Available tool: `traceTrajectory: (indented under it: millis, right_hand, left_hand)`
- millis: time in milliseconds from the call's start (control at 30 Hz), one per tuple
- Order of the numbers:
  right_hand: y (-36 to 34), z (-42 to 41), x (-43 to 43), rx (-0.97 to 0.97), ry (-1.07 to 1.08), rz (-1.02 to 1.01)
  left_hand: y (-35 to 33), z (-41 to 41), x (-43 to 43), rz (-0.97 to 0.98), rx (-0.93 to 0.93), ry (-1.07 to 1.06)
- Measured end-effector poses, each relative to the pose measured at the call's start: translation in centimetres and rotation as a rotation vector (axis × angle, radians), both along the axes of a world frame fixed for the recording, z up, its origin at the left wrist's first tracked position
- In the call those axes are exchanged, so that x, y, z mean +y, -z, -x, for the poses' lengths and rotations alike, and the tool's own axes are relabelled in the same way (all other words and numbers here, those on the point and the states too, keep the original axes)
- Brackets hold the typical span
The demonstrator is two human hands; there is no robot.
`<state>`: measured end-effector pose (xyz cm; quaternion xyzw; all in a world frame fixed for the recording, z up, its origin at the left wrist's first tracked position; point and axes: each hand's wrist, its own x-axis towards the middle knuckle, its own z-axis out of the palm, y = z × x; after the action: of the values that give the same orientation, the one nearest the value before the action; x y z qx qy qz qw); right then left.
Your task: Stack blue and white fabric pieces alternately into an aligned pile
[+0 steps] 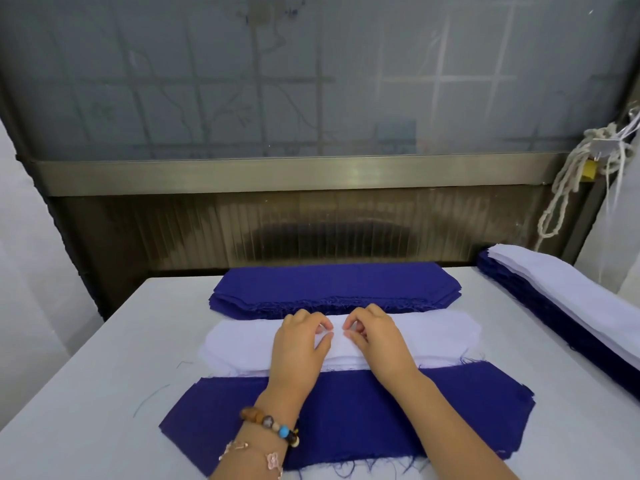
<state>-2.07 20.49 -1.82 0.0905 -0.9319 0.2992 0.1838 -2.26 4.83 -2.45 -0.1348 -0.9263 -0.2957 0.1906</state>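
On the white fabric stack, left hand and right hand pinch its top piece, knuckles arched.

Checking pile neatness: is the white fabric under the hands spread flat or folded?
Spread flat: the white fabric lies full length, both angled ends visible, with both hands pinching at its middle.

Even, soft, bright indoor light; no hard shadows on table. Dull glare streak on metal rail. Wide-angle bending at frame edges. Frosted panel hazy, shapes behind blurred. Foreground reasonably sharp, slightly soft.
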Motion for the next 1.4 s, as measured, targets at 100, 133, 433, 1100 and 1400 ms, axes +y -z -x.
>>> traceTrajectory:
  millis: [100, 133, 433, 1100, 1400]
  right_hand:
    - [-0.1, -0.1, -0.1, 0.009, -0.013, -0.032]
    - [-0.1, -0.2, -0.1, 0.008, -0.016, -0.042]
    - [-0.3, -0.3, -0.1, 0.008, -0.021, -0.055]
    - [0.0, -0.1, -0.4, 0.021, 0.039, -0.183]
    - [0.0, -0.4, -0.5, 0.095, 0.120, -0.303]
  left_hand:
    - [0.3, 0.1, -0.1, 0.074, 0.040, -0.015]
    - [0.3, 0.1, -0.2, 0.082, 0.047, -0.019]
    - [-0.3, 0.0, -0.5, 0.134, 0.058, 0.022]
    - [-0.9, -0.6, -0.2, 0.175, 0.080, -0.028]
    - [-0.5, -0.2, 0.0, 0.183, 0.054, -0.012]
